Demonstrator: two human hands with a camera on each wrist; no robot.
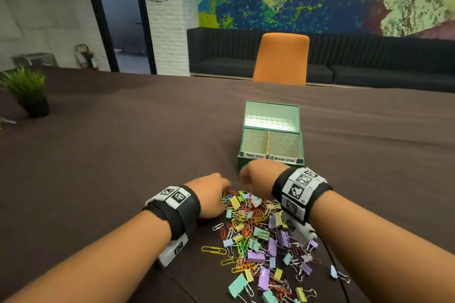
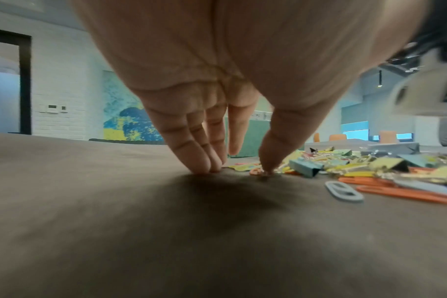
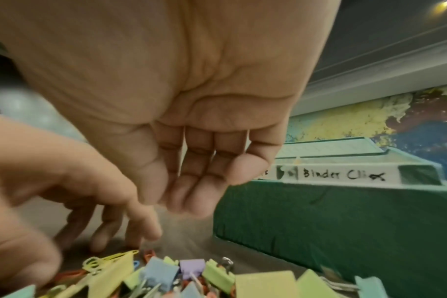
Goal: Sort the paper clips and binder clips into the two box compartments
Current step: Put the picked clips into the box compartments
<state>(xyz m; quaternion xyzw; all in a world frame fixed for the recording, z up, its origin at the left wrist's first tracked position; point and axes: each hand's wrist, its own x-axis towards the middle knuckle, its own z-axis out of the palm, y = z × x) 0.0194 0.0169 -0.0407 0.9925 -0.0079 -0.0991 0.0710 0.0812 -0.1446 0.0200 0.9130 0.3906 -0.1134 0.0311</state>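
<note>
A heap of coloured paper clips and pastel binder clips [image 1: 258, 231] lies on the brown tablecloth in front of me. Beyond it stands the green box [image 1: 270, 166], with a left compartment [image 1: 253, 142] labelled Paper Clips and a right one [image 1: 285, 146] labelled Binder Clips; both look empty. My left hand [image 1: 211, 192] is at the heap's far left edge. In the left wrist view its fingers [image 2: 202, 161] touch the cloth and the thumb tip rests on a small orange paper clip [image 2: 257, 172]. My right hand [image 1: 256, 174] hovers over the heap's far edge near the box front [image 3: 319, 217], fingers [image 3: 191, 193] relaxed, holding nothing.
The box lid [image 1: 270, 115] stands open behind the compartments. An orange chair [image 1: 280, 59] is at the table's far side and a potted plant [image 1: 27, 91] at the far left. Thin black cables [image 1: 337, 268] run from my wrists across the near cloth.
</note>
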